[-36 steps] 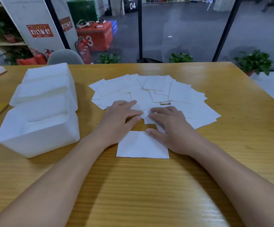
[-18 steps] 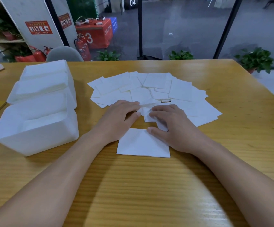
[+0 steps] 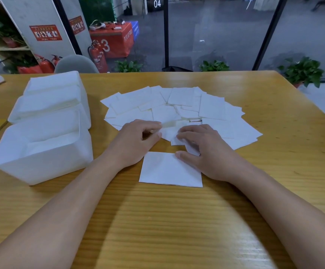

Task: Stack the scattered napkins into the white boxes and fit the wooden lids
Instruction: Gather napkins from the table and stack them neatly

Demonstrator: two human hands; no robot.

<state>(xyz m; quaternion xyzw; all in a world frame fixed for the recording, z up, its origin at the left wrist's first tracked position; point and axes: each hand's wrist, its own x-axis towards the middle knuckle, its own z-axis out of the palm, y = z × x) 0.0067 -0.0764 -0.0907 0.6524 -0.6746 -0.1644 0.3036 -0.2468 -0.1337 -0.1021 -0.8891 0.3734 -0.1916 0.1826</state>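
Napkins (image 3: 179, 109) lie fanned out in a loose overlapping spread across the middle of the wooden table (image 3: 274, 171) — most of the job, by the look of it, is not yet done. One napkin (image 3: 169, 170) sits apart from the spread, flat and square-on at the near side, and may be the base of a fresh stack.

Left hand (image 3: 134, 140) has thumb and forefinger pinched on the raised edge of a napkin at the near rim of the spread. Right hand (image 3: 202, 150) lies over the sheets beside it, fingers bent and pressing down on them, the thumb resting on the far corner of the lone napkin; whether it really grips a sheet I cannot tell.

To the left stand the white boxes (image 3: 41, 152). The near one shows napkins low inside with plenty of room above; the two behind it look filled close to the brim. A sliver of wood at the far left edge may be a lid, but too little shows to say, so the lids appear unfitted — stacking, boxing and lidding remain.
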